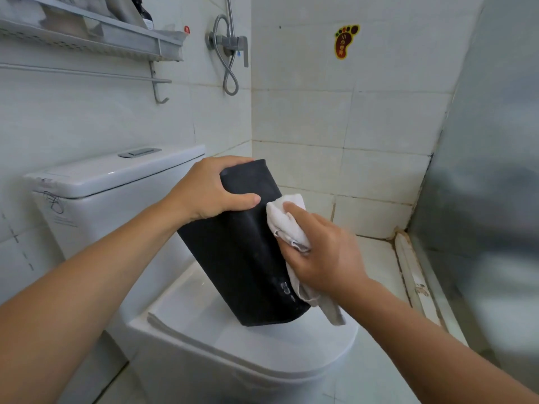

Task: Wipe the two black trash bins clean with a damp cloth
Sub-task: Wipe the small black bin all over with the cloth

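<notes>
Left hand (210, 189) grips the black bin (242, 258) tilted on the toilet lid (204, 325), right hand (323, 252) presses the white cloth (287, 225) against its side, smudges low down remain, second bin unseen

Open air right of the tilted black bin (239, 246), toward the tiled wall (350, 118). Toilet tank (116, 182) blocks left; shelf w/ rail (87, 39) overhead.

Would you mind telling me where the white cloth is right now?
In the head view, right of centre, the white cloth is held in the right hand against the right side of the tilted black bin, above the closed toilet lid.
</notes>
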`<state>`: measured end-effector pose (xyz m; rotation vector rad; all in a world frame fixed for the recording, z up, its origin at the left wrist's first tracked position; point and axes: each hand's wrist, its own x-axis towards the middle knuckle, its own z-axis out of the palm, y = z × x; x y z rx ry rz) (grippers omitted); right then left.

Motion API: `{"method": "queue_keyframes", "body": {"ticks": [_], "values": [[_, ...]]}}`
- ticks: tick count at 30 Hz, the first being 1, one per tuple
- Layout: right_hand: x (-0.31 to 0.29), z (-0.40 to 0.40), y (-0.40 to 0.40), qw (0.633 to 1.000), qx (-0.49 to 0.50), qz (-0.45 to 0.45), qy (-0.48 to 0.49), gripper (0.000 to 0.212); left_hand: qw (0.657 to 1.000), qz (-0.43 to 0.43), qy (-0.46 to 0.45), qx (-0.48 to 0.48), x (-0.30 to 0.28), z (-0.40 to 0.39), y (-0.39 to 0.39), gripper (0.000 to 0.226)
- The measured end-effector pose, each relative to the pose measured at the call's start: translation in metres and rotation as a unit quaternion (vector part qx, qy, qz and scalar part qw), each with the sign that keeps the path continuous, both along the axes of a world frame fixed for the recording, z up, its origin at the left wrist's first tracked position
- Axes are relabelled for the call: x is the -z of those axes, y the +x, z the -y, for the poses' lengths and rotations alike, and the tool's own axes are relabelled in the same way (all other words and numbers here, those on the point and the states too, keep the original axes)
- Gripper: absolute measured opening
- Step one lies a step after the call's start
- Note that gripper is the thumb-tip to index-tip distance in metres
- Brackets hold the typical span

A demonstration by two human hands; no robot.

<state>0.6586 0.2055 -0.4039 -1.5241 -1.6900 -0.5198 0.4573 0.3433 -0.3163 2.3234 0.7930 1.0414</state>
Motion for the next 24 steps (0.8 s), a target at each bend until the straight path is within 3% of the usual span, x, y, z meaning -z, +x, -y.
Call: {"method": "queue_keyframes", "body": {"ticks": [5,11,17,20,24], "values": [[0.010,0.015,0.000,0.996,-0.067,0.067,0.006,0.055,1.000,0.014,-0.006,0.007,0.002,-0.002,-0.005,0.059],[0.003,-0.003,0.018,0.990,0.032,-0.130,-0.035,0.044,0.999,0.004,-0.002,0.040,-0.003,0.004,-0.004,0.058],[0.024,0.027,0.007,0.998,-0.054,0.006,-0.026,0.058,1.000,0.020,-0.011,0.015,0.001,-0.002,0.000,0.055],[0.025,0.027,0.011,0.998,-0.060,0.013,-0.028,0.057,0.999,0.017,-0.010,0.026,0.001,-0.003,-0.003,0.054],[0.013,0.011,0.020,0.993,0.012,-0.115,-0.036,0.042,0.999,0.004,-0.004,0.042,-0.002,0.001,-0.006,0.058]]}}
